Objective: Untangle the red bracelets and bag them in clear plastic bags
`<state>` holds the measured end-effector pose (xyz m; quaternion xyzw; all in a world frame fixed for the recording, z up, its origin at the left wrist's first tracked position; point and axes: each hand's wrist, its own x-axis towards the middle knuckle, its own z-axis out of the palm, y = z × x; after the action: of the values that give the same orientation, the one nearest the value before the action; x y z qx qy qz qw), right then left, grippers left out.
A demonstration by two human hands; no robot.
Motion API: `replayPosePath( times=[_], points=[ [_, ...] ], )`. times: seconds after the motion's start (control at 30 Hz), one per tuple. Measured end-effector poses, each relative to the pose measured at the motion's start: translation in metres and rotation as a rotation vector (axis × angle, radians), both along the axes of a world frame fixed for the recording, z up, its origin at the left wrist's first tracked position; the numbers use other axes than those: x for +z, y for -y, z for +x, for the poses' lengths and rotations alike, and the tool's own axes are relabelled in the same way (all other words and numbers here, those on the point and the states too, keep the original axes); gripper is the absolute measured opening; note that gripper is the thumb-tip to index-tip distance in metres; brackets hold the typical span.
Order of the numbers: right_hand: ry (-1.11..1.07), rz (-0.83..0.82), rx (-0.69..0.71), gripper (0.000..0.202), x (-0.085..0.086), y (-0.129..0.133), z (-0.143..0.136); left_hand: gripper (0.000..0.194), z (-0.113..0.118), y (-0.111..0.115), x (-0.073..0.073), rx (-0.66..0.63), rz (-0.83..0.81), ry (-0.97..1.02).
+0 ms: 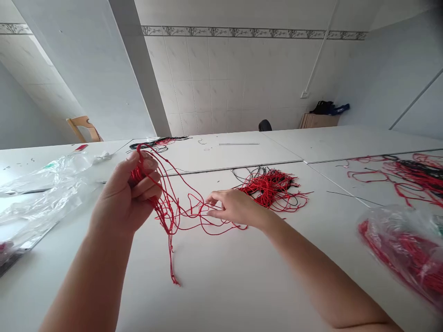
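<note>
My left hand (129, 189) is raised above the white table (214, 286) and closed around a bundle of red cords (166, 210). Their loops and knotted ends hang below and to the right of the fist. Over the tabletop at the middle, my right hand (235, 206) has its thumb and fingers apart, beside loose loops from the same bundle. Whether its fingertips touch a strand is hard to see. Just behind the right hand lies a tangled pile of red and black cords (272, 186).
A clear plastic bag of red cords (404, 258) sits at the right, with more red and black cords (422, 175) behind it. Crumpled clear plastic (51, 184) covers the left side. Black cords (155, 144) and a thin ruler-like strip (238, 144) lie farther back.
</note>
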<state>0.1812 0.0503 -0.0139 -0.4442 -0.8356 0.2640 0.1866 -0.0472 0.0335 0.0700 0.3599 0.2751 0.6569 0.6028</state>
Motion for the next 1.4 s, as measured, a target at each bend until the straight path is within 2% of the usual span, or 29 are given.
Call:
replayPosePath(
  times=[0.03, 0.13, 0.2, 0.4, 0.47, 0.67, 0.77, 0.83, 0.9, 0.97, 1.1, 1.17, 1.27, 1.4],
  points=[
    [-0.012, 0.011, 0.008, 0.025, -0.002, -0.003, 0.0, 0.029, -0.003, 0.0, 0.003, -0.006, -0.022, 0.048],
    [-0.064, -0.011, -0.005, 0.043, -0.004, -0.013, 0.011, 0.018, -0.017, -0.001, 0.011, -0.037, -0.067, 0.231],
    [-0.049, -0.035, -0.105, 0.045, -0.002, -0.02, 0.025, 0.012, -0.028, -0.001, 0.015, -0.036, -0.055, 0.325],
    [0.087, -0.101, -0.413, 0.038, -0.005, -0.036, 0.077, 0.018, -0.053, 0.005, 0.023, -0.025, 0.062, 0.399],
    [0.111, -0.086, -0.524, 0.034, -0.003, -0.039, 0.092, 0.019, -0.054, 0.006, 0.024, -0.037, 0.077, 0.399],
    [0.1, 0.04, -0.847, 0.034, 0.012, -0.041, 0.121, 0.011, -0.046, 0.009, 0.024, -0.02, -0.039, 0.403],
    [0.09, 0.116, -0.947, 0.033, 0.017, -0.04, 0.127, 0.011, -0.04, 0.008, 0.023, -0.04, -0.052, 0.407],
    [0.206, 0.086, -0.97, 0.046, 0.02, -0.036, 0.126, 0.011, -0.032, 0.007, 0.02, -0.055, -0.06, 0.368],
    [0.361, 0.033, -0.932, 0.057, 0.024, -0.029, 0.119, 0.013, -0.019, 0.006, 0.014, -0.072, -0.095, 0.317],
    [0.367, 0.042, -0.808, 0.048, 0.029, -0.018, 0.105, 0.015, -0.003, 0.004, 0.003, -0.114, -0.152, 0.264],
    [-0.133, 0.149, -0.366, 0.026, 0.039, 0.011, 0.059, 0.015, 0.029, -0.001, -0.026, -0.205, -0.202, 0.108],
    [-0.331, 0.148, -0.197, 0.028, 0.04, 0.022, 0.035, 0.015, 0.04, -0.004, -0.04, -0.248, -0.205, 0.03],
    [-0.457, 0.149, -0.134, 0.026, 0.036, 0.031, 0.006, 0.024, 0.048, -0.004, -0.055, -0.282, -0.2, -0.077],
    [-0.52, 0.205, -0.152, 0.019, 0.026, 0.027, -0.011, 0.03, 0.052, -0.002, -0.062, -0.27, -0.203, -0.14]
  ],
)
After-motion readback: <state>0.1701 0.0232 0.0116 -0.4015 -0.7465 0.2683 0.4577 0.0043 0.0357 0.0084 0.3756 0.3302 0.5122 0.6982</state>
